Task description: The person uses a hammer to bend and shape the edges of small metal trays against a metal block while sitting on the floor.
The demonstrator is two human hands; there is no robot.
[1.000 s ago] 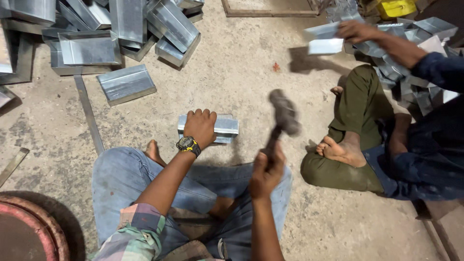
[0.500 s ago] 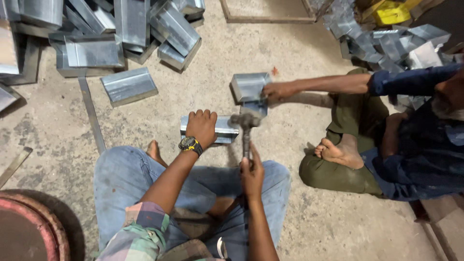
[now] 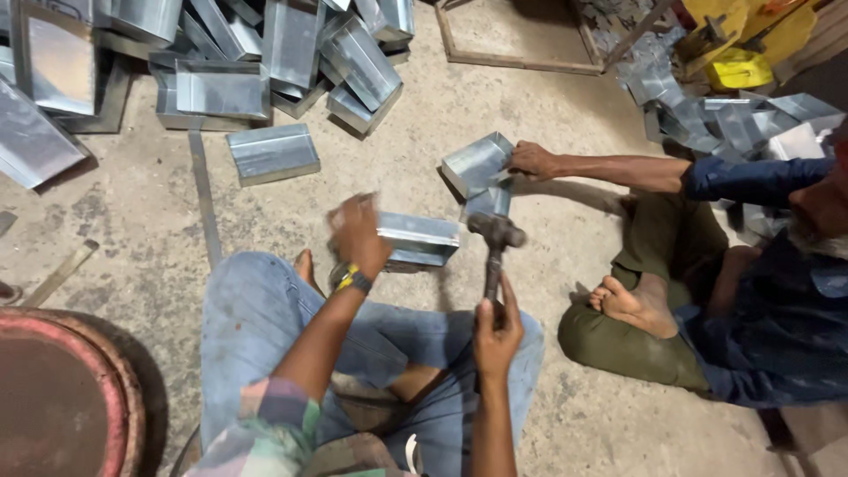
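Note:
My left hand [image 3: 358, 234], blurred with motion, grips the left end of a folded sheet-metal box [image 3: 417, 238] and holds it just above the concrete floor in front of my knees. A hammer [image 3: 495, 252] is gripped by its handle in my right hand [image 3: 496, 329], and its dark head hangs just right of the box's end. A second metal box [image 3: 477, 163] lies just beyond, held at its right edge by a co-worker's hand [image 3: 533, 161].
The co-worker sits cross-legged at right, bare foot [image 3: 629, 305] near my right knee. Many metal boxes [image 3: 291, 53] are piled at top left, one loose piece [image 3: 272, 152] apart. A flat metal strip [image 3: 205, 199] lies on the floor. A round rusty drum [image 3: 62, 397] stands at bottom left.
My left hand has lifted and turned the box off the floor. The hammer, raised one second ago, came down near the box's end. The co-worker brought a second box in from the right.

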